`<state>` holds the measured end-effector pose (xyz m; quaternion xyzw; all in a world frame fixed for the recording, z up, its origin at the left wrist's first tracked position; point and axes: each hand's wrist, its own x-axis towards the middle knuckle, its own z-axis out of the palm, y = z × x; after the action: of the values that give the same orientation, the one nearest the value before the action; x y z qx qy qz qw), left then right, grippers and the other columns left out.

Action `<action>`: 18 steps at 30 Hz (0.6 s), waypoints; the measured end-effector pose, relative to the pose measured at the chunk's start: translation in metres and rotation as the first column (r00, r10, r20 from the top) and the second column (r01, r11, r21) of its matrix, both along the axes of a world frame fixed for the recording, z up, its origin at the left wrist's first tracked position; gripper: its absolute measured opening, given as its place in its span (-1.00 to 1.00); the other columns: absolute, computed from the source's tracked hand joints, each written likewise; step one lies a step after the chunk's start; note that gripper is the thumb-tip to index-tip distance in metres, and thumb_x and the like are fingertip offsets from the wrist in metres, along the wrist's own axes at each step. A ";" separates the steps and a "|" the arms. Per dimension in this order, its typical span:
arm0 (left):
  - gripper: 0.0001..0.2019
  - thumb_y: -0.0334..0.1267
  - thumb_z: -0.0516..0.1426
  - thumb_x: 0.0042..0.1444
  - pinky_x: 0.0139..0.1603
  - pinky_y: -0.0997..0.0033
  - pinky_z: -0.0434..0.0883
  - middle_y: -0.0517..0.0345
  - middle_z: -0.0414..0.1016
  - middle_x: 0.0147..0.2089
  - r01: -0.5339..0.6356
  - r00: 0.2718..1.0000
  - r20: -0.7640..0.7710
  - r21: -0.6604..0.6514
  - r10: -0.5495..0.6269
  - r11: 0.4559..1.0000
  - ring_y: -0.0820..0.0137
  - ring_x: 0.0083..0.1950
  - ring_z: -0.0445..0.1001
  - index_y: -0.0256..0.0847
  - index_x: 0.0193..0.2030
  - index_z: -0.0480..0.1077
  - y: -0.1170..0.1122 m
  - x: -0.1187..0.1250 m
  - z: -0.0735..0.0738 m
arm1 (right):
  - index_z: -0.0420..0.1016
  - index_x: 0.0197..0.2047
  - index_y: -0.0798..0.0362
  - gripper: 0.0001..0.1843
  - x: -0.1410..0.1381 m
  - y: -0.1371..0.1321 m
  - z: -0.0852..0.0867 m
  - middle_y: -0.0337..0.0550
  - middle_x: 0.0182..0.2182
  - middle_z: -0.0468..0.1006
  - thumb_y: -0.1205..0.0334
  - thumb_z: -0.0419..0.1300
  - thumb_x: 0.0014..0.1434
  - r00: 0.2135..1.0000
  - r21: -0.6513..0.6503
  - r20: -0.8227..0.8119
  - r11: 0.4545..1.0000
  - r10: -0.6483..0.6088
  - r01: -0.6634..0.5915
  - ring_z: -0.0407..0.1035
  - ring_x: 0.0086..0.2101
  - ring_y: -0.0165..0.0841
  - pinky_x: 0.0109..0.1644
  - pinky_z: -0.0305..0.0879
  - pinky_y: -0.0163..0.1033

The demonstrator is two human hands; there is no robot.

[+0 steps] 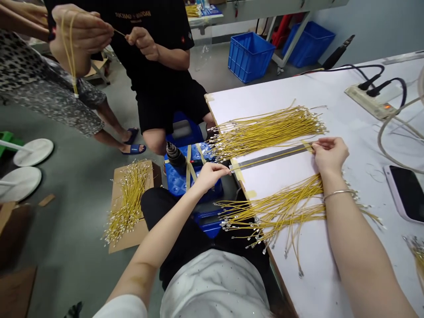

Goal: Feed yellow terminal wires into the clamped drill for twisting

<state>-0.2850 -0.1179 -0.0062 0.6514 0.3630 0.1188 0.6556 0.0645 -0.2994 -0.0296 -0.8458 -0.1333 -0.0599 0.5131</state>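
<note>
A single yellow wire (271, 156) is stretched straight along a steel ruler (258, 162) taped to the white table. At the ruler's near-left end, by the table edge, my left hand (212, 176) pinches one end of the wire. My right hand (330, 154) has its fingers closed on the wire's other end, beside a piece of yellow tape. Beyond the ruler lies a thick bundle of yellow wires (271, 131) with metal terminals. A looser bundle of yellow wires (281, 203) lies on the near side, partly under my right forearm, its ends hanging over the edge.
A power strip (371, 101) with black plugs and a phone (406, 192) lie at the right of the table (308, 274). A drill (175, 155) rests on a blue crate (175, 179). More wires (129, 198) lie on floor cardboard. A co-worker (155, 57) sits opposite.
</note>
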 end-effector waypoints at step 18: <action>-0.88 -0.31 0.22 -0.06 -0.39 0.41 0.28 0.12 0.53 -0.54 0.003 0.999 0.033 -0.008 -0.002 1.000 0.39 -0.46 0.40 -0.24 -0.51 0.60 -0.001 0.000 0.003 | 0.42 -0.26 0.16 -0.74 0.001 0.001 -0.001 -0.19 -0.40 0.52 0.54 0.29 -0.04 0.999 0.040 -0.030 0.999 -0.010 0.011 0.42 -0.44 -0.49 -0.33 0.44 -0.37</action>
<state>-0.2847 -0.1190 -0.0029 0.6472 0.3519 0.1271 0.6642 0.0653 -0.2989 -0.0304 -0.8368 -0.1199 -0.0524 0.5316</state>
